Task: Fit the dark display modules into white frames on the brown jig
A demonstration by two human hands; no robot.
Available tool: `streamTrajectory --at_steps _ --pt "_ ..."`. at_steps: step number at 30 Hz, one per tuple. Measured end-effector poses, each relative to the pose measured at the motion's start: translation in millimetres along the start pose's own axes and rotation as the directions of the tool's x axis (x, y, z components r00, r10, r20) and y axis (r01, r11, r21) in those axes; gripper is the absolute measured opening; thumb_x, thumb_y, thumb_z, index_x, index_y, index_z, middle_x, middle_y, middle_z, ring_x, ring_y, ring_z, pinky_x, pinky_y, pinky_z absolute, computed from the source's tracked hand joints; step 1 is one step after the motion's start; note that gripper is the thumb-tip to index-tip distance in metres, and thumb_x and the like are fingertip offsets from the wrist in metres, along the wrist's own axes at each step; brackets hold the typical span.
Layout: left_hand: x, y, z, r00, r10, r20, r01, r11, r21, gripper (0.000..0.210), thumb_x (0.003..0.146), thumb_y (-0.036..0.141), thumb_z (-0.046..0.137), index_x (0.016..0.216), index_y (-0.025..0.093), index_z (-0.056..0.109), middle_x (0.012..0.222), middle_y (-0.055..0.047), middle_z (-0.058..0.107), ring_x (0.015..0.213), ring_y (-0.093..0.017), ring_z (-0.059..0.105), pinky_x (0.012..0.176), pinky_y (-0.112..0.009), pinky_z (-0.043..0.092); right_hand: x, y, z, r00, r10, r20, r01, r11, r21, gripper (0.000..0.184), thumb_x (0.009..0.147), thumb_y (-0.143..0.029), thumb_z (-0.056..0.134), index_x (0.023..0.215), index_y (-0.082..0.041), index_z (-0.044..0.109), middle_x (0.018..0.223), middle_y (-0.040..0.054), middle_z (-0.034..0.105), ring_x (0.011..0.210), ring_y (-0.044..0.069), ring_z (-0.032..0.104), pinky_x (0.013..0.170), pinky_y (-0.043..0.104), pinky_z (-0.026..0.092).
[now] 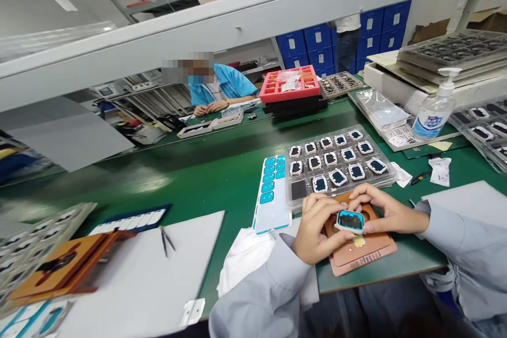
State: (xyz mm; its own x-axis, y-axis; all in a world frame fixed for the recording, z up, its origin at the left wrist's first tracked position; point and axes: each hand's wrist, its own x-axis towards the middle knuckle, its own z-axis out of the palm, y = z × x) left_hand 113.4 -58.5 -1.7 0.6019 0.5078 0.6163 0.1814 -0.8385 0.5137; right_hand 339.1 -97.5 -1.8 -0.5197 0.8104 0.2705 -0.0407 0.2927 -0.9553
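Grey sleeves (257, 296), hands (317, 227) gripping frame (350, 221), bench edge (382, 284) close, tray (309, 184) beyond

Tray (308, 175), brown board (380, 248) on green table (198, 179)

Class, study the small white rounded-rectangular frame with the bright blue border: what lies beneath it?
Beneath the white frame, held in the left hand and right hand, is a flat orange-brown board bearing a small yellow patch. Frame and hands cover the board's middle.
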Motion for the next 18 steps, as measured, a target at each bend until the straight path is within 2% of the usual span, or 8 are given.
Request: streamTrajectory --at_steps 4,7,11,14,18 --pt "0.3 1.0 0.5 1.0 -0.014 -0.025 0.014 1.0 -0.014 0.049 0.089 0.064 0.054 0.104 0.019 0.066 0.091 -0.008 0.071 0.085 -0.022 0.056 0.079 -0.039 0.045 1.5 0.9 0.7 1.0 -0.021 -0.024 0.02 0.999 -0.049 0.04 0.088 -0.041 0.07 0.115 -0.02 0.048 0.103 0.0051 0.063 0.098 0.017 0.063 0.089 0.035 0.05" --pt "-0.2 0.5 0.6 0.998 -0.043 -0.042 0.042 0.999 -0.025 0.047 0.088 0.063 0.056 0.102 0.019 0.066 0.089 -0.008 0.07 0.085 -0.022 0.057 0.079 -0.039 0.046 1.5 3.3 -0.5 0.995 -0.088 -0.052 0.077 0.98 -0.186 0.036 0.089 -0.043 0.068 0.113 -0.019 0.056 0.1 0.0054 0.063 0.095 0.018 0.062 0.085 0.033 0.05" --pt "-0.2 1.0 2.3 0.997 -0.043 -0.071 0.039 0.998 -0.058 0.047 0.087 0.062 0.058 0.104 0.02 0.066 0.09 -0.008 0.07 0.085 -0.022 0.059 0.078 -0.039 0.047 2.3 5.7 -2.6 0.984 -0.174 -0.033 0.155 0.935 -0.319 0.029 0.091 -0.045 0.066 0.105 -0.019 0.063 0.098 0.0068 0.068 0.092 0.019 0.063 0.083 0.036 0.049" --pt "0.7 4.4 3.9 0.995 -0.072 -0.066 0.061 0.987 -0.152 0.045 0.084 0.059 0.064 0.106 0.02 0.066 0.094 -0.009 0.071 0.09 -0.023 0.062 0.08 -0.04 0.051 3.7 5.7 -2.8 0.978 -0.207 -0.015 0.188 0.914 -0.36 0.025 0.091 -0.043 0.067 0.095 -0.019 0.064 0.1 0.0085 0.071 0.096 0.021 0.065 0.087 0.039 0.047" --pt "1.7 7.8 0.0 0.994 -0.108 0.005 0.104 0.941 -0.322 0.042 0.084 0.054 0.067 0.107 0.019 0.066 0.099 -0.011 0.073 0.095 -0.023 0.066 0.083 -0.039 0.055 5.1 5.5 -2.2 0.972 -0.234 -0.009 0.21 0.888 -0.409 0.022 0.09 -0.041 0.068 0.091 -0.019 0.066 0.1 0.009 0.072 0.098 0.021 0.066 0.087 0.039 0.048"
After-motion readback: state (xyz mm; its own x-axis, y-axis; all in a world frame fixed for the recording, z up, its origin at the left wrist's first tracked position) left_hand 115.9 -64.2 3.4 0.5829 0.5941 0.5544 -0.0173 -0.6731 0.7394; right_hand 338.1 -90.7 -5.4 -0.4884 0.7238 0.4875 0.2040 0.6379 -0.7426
